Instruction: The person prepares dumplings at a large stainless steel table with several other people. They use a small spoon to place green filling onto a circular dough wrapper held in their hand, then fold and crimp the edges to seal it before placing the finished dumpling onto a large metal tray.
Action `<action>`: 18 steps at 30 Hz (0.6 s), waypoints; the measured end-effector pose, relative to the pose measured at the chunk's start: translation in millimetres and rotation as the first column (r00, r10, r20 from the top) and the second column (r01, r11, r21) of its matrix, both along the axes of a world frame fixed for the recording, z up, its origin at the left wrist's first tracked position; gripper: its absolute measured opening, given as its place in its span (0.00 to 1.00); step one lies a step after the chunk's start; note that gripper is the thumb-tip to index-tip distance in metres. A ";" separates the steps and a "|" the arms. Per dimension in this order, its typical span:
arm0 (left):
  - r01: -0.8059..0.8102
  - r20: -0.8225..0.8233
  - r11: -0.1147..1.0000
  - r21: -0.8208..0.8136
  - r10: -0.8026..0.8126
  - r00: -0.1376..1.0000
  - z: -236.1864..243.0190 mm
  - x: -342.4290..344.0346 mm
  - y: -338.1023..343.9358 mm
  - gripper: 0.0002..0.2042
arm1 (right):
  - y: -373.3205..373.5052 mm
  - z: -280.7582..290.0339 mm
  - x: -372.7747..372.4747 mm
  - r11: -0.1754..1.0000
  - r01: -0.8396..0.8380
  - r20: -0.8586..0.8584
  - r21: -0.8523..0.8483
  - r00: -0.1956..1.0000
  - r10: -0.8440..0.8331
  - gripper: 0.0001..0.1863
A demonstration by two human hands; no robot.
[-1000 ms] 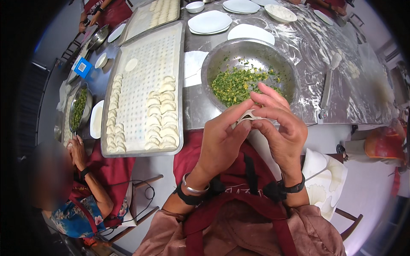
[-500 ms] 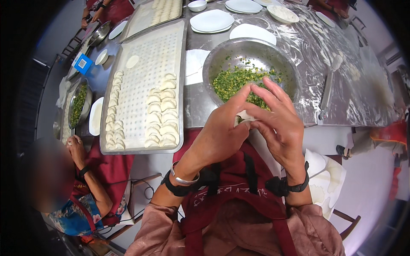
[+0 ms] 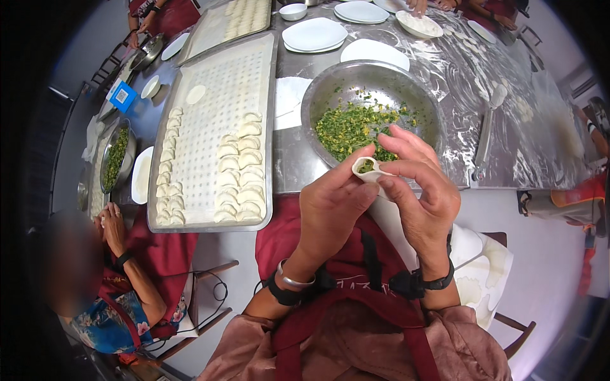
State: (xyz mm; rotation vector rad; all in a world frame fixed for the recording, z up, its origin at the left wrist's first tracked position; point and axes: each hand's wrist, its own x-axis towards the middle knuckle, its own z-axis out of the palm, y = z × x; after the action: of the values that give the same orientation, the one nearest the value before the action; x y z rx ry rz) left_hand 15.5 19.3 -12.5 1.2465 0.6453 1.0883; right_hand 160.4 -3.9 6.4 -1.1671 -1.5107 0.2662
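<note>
Between my two hands is a half-folded dumpling [image 3: 370, 167], its white wrapper gaping at the left end with green filling showing inside. My left hand [image 3: 335, 206] grips its left side between thumb and fingers. With thumb and forefinger my right hand [image 3: 422, 190] pinches the wrapper's right part; its other fingers are raised. Just beyond the hands, and partly covered by them, stands a steel bowl [image 3: 416, 86] of chopped green and yellow filling [image 3: 346, 130].
Left of the bowl lies a metal tray [image 3: 219, 82] with rows of dumplings [image 3: 250, 171] and one flat wrapper [image 3: 196, 94]. White plates [image 3: 314, 33] stand behind. A long-handled tool [image 3: 488, 130] lies on the floury table at right. A co-worker's hand [image 3: 113, 228] works at lower left.
My hands have lowered slightly and turned, so the dumpling's open end now shows. My right fingers have shifted along the wrapper's edge. A co-worker's hand has appeared at the far white bowl.
</note>
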 end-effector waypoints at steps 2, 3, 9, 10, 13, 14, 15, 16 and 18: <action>0.008 0.006 0.999 0.045 -0.009 1.000 -2.4 -2.1 -1.9 0.21 | -0.6 3.1 -0.5 1.000 0.006 0.027 0.007 1.000 -0.006 0.07; 0.019 0.014 0.996 0.089 -0.020 1.000 -3.1 -2.7 -2.4 0.21 | -1.9 5.2 -0.8 1.000 -0.007 0.024 0.005 1.000 0.007 0.06; 0.104 -0.051 0.994 0.041 -0.102 0.993 -0.9 -5.8 -0.8 0.21 | -3.1 -3.5 4.7 1.000 -0.027 0.019 0.014 0.999 0.027 0.07; 0.101 -0.051 0.994 0.043 -0.099 0.994 -0.6 -5.2 0.2 0.21 | -2.8 -3.4 4.8 1.000 0.000 0.043 -0.005 0.999 0.000 0.09; 0.095 -0.001 0.994 0.054 -0.095 0.995 -2.2 -1.0 1.1 0.20 | -2.2 3.7 -6.6 0.993 0.008 -0.148 -0.116 0.989 -0.025 0.11; 0.089 0.033 0.995 0.046 -0.091 0.995 -4.4 0.6 0.7 0.20 | -1.8 3.4 -6.4 0.993 0.006 -0.148 -0.115 0.989 -0.023 0.11; 0.084 0.068 0.996 0.037 -0.087 0.994 -6.2 1.5 0.2 0.20 | -1.6 2.5 -5.3 0.992 -0.029 -0.118 -0.125 0.993 0.014 0.10; 0.083 0.068 0.996 0.036 -0.085 0.994 -7.3 0.0 -0.1 0.20 | -1.4 1.5 -4.0 0.989 -0.064 -0.089 -0.136 0.995 0.052 0.09; 0.086 -0.040 0.996 -0.011 -0.086 0.995 -7.9 -3.7 -1.0 0.22 | 1.1 -1.9 1.8 0.995 -0.068 -0.002 -0.076 0.998 0.068 0.08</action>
State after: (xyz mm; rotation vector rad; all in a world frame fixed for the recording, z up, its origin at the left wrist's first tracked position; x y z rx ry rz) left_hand 11.7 18.4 -20.3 1.2794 0.6212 0.9900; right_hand 162.2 -2.8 4.5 -1.1767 -1.5546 0.3722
